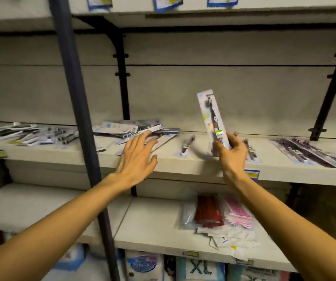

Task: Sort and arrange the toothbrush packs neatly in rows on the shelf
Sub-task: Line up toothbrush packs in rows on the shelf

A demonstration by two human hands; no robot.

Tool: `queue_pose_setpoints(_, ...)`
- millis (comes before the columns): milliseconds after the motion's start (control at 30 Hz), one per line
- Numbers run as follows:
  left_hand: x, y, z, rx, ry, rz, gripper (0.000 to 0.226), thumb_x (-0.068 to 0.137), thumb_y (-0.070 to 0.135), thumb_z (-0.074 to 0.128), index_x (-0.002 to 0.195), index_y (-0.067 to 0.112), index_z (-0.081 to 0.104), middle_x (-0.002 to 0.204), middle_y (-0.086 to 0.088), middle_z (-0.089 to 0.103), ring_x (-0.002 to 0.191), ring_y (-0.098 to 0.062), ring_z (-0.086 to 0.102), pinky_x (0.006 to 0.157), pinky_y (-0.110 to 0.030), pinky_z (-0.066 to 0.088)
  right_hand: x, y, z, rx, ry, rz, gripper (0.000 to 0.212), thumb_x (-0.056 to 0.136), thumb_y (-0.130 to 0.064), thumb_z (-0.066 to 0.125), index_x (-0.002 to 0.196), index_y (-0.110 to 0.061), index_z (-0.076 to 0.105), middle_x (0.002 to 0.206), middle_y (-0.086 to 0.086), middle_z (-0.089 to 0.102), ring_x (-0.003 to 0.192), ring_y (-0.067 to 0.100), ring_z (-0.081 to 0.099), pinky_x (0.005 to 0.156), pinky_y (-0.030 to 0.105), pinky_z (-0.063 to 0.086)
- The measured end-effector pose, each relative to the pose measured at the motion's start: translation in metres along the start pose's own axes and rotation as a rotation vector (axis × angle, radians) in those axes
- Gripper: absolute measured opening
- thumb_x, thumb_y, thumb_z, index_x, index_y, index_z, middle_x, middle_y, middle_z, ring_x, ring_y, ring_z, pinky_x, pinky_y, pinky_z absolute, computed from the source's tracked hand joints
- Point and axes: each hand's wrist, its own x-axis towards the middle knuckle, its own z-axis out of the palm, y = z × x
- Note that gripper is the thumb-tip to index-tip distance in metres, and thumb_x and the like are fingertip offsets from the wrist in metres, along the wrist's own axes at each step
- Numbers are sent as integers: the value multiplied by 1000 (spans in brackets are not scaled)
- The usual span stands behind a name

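Her right hand [231, 151] pinches a toothbrush pack [213, 120] upright above the shelf [183, 165]; the left hand [136, 157], fingers spread flat, reaches toward a messy pile of packs [134, 128] under dim light.

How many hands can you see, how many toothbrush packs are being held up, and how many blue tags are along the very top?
Hands: 2, left hand and right hand
Held toothbrush pack: 1
Blue-edged tags: 3
Total: 6
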Motion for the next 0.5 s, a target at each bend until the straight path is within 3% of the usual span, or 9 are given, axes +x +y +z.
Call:
queue_pose_setpoints(133, -41, -60, -44, 180, 35, 99, 55, 87, 25, 60, 138, 9, 51, 154, -17, 38, 129, -35, 46, 105, -45, 38, -58, -18, 65, 73, 5, -23, 34, 82, 8, 69, 113, 1, 58, 106, 18, 66, 79, 10, 68, 63, 16, 53)
queue_pose_setpoints(233, -69, -94, -67, 178, 34, -41, 60, 87, 30, 60, 142, 11, 46, 158, -14, 32, 138, -33, 38, 109, -45, 36, -101, -31, 114, 110, -87, -66, 33, 84, 5, 65, 113, -6, 53, 106, 23, 65, 75, 27, 68, 56, 22, 52)
queue_pose_setpoints(300, -89, -117, -79, 188, 21, -112, 63, 86, 31, 62, 143, 12, 45, 157, -14, 32, 141, -32, 36, 111, -45, 34, -125, -37, 141, 95, -171, -113, 37, 88, -1, 63, 121, -10, 51, 108, 18, 66, 74, 13, 67, 58, 20, 53)
queue_pose_setpoints(367, -107, -142, -91, 222, -22, -163, 65, 86, 33, 61, 144, 14, 42, 157, -13, 31, 142, -31, 34, 111, -43, 32, -147, -41, 166, 79, -279, -175, 46, 94, -9, 63, 134, -20, 45, 117, 4, 64, 89, 7, 68, 66, 22, 57)
queue_pose_setpoints(433, -122, -169, -102, 264, -88, -217, 68, 86, 36, 59, 148, 16, 37, 158, -12, 29, 142, -30, 33, 110, -41, 32, -165, -44, 191, 39, -374, -245, 51, 98, -18, 62, 143, -28, 40, 127, -9, 60, 106, 11, 66, 77, 30, 61)
queue_pose_setpoints(500, -134, -197, -110, 275, -143, -287, 70, 88, 39, 56, 150, 17, 32, 157, -12, 28, 141, -30, 34, 108, -42, 33, -178, -47, 218, -20, -441, -292, 54, 99, -22, 61, 147, -25, 39, 136, -7, 57, 117, 14, 62, 91, 39, 58)
